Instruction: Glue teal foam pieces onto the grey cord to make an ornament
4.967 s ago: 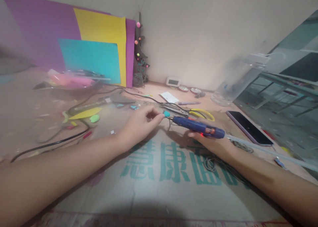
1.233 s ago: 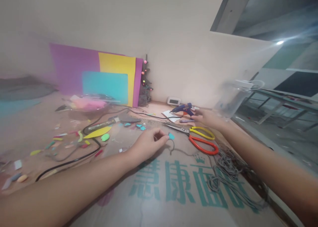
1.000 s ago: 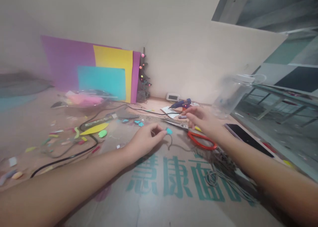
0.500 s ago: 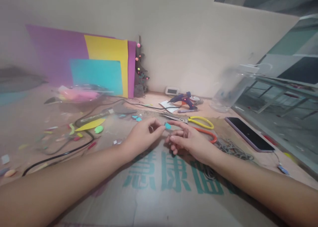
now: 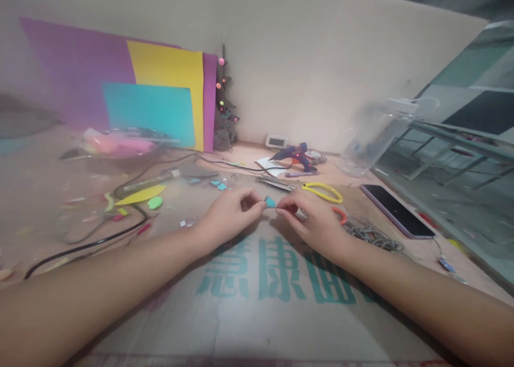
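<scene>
Desk point(image 5: 248, 153): transparent container point(image 5: 363, 142) at right rear; at left, clear dish point(image 5: 158, 144), perhaps bag, holding pink material point(image 5: 122, 144). Left hand point(image 5: 225, 214) and right hand point(image 5: 319, 225), fingers closed, pinch opposite ends of small teal piece point(image 5: 270, 201) mid-desk.

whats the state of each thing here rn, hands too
Left hand, pinching
Blue piece, held in left hand
Right hand, pinched closed beside the piece, hold unclear
Glue gun, set down, red light lit
Scissors, lying flat, partly hidden
Phone, face up, screen dark
String, loosely tangled
Sheets, upright
</scene>
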The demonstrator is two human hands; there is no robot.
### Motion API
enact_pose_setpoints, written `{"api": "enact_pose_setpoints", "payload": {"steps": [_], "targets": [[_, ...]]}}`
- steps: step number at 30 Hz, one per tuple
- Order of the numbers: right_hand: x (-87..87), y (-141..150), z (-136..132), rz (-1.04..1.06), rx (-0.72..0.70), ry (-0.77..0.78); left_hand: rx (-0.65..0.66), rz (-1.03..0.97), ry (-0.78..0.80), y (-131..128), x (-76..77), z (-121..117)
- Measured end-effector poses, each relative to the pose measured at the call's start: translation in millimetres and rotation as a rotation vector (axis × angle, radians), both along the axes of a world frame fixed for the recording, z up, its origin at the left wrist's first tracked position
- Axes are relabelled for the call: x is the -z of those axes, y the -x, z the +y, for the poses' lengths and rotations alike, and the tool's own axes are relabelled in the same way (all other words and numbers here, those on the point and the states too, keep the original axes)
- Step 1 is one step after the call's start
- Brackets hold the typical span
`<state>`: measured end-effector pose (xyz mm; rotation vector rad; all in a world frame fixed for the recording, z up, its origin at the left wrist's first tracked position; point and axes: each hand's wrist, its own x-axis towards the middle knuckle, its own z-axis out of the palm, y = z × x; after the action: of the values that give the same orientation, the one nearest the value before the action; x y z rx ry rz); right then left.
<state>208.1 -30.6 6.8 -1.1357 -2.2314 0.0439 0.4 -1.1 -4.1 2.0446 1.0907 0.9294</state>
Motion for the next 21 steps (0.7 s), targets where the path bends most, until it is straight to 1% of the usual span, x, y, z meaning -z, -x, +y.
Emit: {"api": "enact_pose_setpoints", "payload": {"steps": [7, 13, 18, 21], "targets": [[-2.2, 5.8, -1.5, 0.110, 0.020, 0.056, 0.071, 0.046, -0.031, 0.9, 2.6, 0.1], [-2.5, 8.0, -0.1, 0.190, 0.053, 0.105, 0.107, 0.032, 0.012, 0.2, 3.3, -0.5], [-1.9, 6.4, 0.2, 0.284, 0.040, 0.239, 0.079, 0.023, 0.026, -0.6, 1.5, 0.3], [-1.8, 4.9, 1.4, 0.268, 0.027, 0.267, 0.056, 0.009, 0.032, 0.1, 1.4, 1.6]]}}
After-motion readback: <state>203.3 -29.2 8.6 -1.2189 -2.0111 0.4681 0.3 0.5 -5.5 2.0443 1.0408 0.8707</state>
